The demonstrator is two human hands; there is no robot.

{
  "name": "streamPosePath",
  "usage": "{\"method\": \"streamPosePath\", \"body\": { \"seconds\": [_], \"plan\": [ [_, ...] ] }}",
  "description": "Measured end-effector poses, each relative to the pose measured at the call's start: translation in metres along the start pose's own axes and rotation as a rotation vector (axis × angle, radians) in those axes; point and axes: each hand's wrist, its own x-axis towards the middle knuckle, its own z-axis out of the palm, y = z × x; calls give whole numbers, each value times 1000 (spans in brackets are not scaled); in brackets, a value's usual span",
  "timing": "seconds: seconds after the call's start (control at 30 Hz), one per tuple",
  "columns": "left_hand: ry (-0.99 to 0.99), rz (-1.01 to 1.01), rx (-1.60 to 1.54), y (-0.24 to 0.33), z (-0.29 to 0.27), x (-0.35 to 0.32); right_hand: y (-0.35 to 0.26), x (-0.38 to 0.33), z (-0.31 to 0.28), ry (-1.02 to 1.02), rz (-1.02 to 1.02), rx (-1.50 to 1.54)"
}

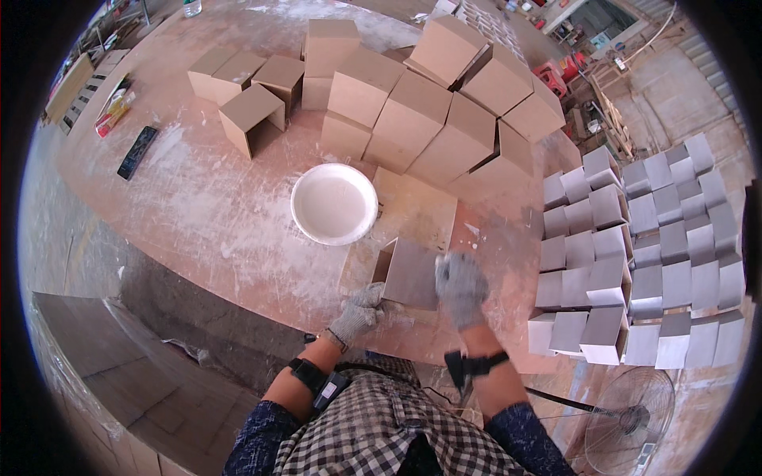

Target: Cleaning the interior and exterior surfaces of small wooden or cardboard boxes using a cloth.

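A small open-sided wooden box [409,272], greyish on its near face, stands tilted at the near edge of the big dusty worktable [206,214], resting on a flat board [413,210] that lies on the tabletop. The left hand [359,312], in a grey knit glove, is curled against the box's lower left corner, fingers closed on the edge. The right hand [461,287], gloved the same way, grips the box's right side from above, fingers wrapped over its upper corner. Both hands carry black straps at the wrist, and the person wears a checked apron over dark sleeves. Just beyond the box, to the left, sits a round white bowl [334,203] with a pale, smooth inside. Farther back on the table stands a crowd of bare wooden boxes [432,111], some stacked and leaning on each other, with a smaller group of open boxes [250,91] off to the left. A dark flat handset [137,151] lies near the left rim of the table. To the right of the table, rows of grey-coated boxes [643,254] are packed close together, and a wire-caged floor fan [631,424] stands below them.
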Motion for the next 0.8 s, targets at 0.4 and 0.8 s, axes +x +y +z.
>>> {"method": "streamPosePath", "body": {
  "seconds": [0.4,0.8],
  "plan": [
    [127,135,177,-3,8,0,10,34,0,28,-118,-183],
    [188,167,222,-28,15,0,-6,42,2,-152,-295,-198]
  ]
}}
